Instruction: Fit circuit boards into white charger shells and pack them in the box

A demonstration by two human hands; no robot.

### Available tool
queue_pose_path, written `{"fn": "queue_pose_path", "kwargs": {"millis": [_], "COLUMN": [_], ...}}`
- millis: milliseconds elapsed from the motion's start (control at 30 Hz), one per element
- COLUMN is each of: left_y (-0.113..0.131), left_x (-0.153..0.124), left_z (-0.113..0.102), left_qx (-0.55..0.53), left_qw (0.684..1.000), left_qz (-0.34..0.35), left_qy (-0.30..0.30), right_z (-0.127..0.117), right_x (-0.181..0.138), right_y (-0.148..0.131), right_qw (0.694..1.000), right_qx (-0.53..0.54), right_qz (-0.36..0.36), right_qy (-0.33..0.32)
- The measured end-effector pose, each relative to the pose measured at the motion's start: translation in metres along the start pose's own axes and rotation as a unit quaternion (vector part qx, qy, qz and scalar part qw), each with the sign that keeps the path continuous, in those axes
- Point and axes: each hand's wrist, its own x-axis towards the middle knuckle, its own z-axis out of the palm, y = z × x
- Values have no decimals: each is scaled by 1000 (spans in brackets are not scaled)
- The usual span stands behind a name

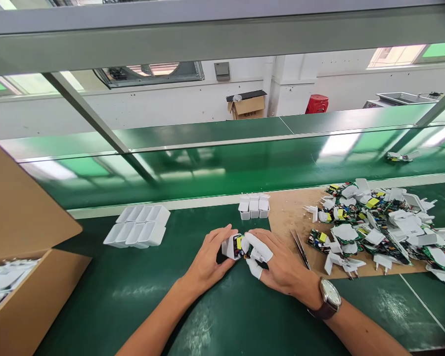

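My left hand (207, 257) grips a white charger shell (230, 245) low over the green mat. A circuit board with a yellow part (239, 244) sits in the shell's open end. My right hand (278, 262), with white finger cots on its fingertips and a watch on the wrist, presses on that board from the right. Both hands meet at the shell in the middle of the bench.
Several white shells (139, 226) lie in rows at the left; a small group (254, 206) stands behind my hands. Tweezers (300, 247) lie on a brown board (287, 212) beside a heap of boards and plug covers (378, 225). A cardboard box (18, 277) stands at the left.
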Motion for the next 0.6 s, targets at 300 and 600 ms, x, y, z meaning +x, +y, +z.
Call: {"fn": "queue_pose_path", "kwargs": {"millis": [300, 600], "left_y": [4, 3], "left_x": [1, 1], "left_z": [2, 5], "left_qx": [-25, -212], "left_qw": [1000, 971], "left_qz": [-8, -93], "left_qy": [-14, -63], "right_z": [6, 9], "right_x": [-6, -10], "right_y": [5, 11], "right_qw": [998, 979], "right_qx": [51, 160], "right_qz": [5, 127], "right_qy": [-39, -1]}}
